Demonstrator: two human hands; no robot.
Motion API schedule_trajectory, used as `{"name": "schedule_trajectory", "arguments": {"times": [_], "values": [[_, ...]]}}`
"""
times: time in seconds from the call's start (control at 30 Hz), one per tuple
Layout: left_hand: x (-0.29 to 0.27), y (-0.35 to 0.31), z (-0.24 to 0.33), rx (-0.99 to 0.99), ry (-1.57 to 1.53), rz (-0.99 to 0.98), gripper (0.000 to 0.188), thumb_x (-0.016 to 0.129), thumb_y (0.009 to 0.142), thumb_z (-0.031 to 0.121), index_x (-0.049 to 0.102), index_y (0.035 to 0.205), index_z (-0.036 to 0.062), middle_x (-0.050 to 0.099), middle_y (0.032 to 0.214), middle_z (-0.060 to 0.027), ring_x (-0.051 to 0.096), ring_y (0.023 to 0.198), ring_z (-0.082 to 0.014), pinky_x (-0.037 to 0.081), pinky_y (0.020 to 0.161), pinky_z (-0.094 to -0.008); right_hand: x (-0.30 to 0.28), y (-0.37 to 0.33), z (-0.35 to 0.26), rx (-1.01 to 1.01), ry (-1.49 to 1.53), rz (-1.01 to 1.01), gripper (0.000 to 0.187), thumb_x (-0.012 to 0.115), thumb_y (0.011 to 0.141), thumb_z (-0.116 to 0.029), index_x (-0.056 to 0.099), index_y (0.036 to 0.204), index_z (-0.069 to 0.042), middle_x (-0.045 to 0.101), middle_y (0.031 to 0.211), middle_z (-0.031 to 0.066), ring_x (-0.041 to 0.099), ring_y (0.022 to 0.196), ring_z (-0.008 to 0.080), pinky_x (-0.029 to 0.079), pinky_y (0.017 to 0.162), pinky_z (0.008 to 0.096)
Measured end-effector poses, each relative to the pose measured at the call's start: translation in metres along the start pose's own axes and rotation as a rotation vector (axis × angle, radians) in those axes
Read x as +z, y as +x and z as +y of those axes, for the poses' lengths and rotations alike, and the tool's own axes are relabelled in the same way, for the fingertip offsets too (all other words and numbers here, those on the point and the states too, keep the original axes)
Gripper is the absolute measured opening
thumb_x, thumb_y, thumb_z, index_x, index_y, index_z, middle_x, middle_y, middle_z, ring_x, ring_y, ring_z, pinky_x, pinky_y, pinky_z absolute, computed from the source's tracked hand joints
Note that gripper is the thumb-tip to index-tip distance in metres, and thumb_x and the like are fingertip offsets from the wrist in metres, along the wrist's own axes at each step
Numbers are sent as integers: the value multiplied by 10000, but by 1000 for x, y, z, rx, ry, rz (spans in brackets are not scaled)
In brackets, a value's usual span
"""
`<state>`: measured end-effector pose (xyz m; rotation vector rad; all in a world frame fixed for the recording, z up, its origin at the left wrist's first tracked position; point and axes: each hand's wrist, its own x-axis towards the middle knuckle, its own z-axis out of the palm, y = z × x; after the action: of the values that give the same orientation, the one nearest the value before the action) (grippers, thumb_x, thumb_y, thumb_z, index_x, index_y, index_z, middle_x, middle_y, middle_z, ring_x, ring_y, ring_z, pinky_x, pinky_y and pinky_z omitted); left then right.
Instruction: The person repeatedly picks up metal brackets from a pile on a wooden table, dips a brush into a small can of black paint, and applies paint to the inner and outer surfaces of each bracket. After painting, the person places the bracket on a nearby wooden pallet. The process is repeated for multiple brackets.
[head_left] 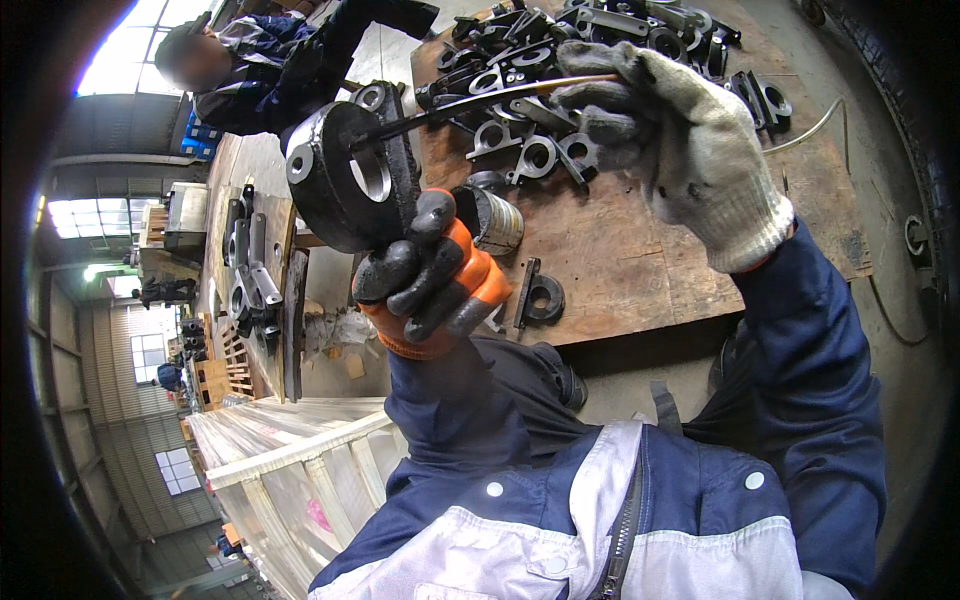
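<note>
In an orange glove with black-coated fingers, my left hand (435, 285) is closed round a black metal bracket (325, 195) and holds it up at the left. The bracket has a thick ring with a bare-metal bore and a flat side plate. My right hand (695, 150), in a grey-white glove, pinches a slim paintbrush (480, 102) by its light brown end. Dark coating covers most of the brush, and its tip reaches to the ring's opening. Behind my left hand stands an open tin can (497, 222), dark inside and stained at its rim.
A wooden board table (640, 285) carries a heap of metal brackets (540, 155) at its far side. A single black bracket (540, 298) lies near its front edge. More parts (250, 260) lie on a bench at left. Another person (265, 70) is at the far left. A hose (815, 130) runs along the right.
</note>
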<state>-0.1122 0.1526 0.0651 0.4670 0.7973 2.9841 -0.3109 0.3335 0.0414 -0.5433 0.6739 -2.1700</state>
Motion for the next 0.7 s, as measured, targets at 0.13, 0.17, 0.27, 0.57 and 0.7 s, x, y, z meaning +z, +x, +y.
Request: {"name": "schedule_trajectory", "arguments": {"times": [0.13, 0.17, 0.27, 0.57, 0.7], "values": [[6, 0, 6, -62, 110, 64, 290, 578, 944, 197, 510, 1185, 50, 510, 519, 92, 477, 369, -55, 446, 509, -285, 0, 0, -4, 19, -30, -36, 382, 449, 1057, -306, 579, 1249, -2, 688, 1109, 178, 723, 915, 225, 646, 706, 342], [6, 2, 6, -54, 113, 60, 298, 577, 942, 196, 509, 1189, 44, 502, 515, 89, 474, 368, -58, 442, 507, -288, 0, 0, -5, -4, -100, -33, 380, 445, 1058, -303, 579, 1248, -2, 688, 1107, 179, 721, 919, 224, 647, 697, 341], [5, 3, 5, -32, 114, 10, 322, 570, 937, 190, 508, 1203, 20, 479, 505, 83, 468, 368, -66, 433, 502, -294, -3, -2, -9, -64, -244, -47, 370, 422, 1065, -279, 577, 1252, 0, 680, 1122, 187, 717, 947, 234, 655, 702, 349], [6, 0, 3, -34, 185, 91, 378, 550, 933, 202, 512, 1236, -20, 470, 508, 84, 442, 365, -65, 447, 510, -307, -15, 7, -12, -267, -438, -122, 408, 388, 1075, -298, 557, 1281, 11, 671, 1161, 202, 719, 983, 268, 660, 738, 365], [0, 2, -2, 1, 102, 52, 373, 559, 929, 201, 519, 1228, -18, 465, 504, 81, 444, 368, -67, 441, 506, -312, -16, 4, -19, -177, -328, -15, 439, 369, 1077, -327, 556, 1288, 11, 678, 1149, 214, 725, 971, 278, 658, 718, 371]]}}
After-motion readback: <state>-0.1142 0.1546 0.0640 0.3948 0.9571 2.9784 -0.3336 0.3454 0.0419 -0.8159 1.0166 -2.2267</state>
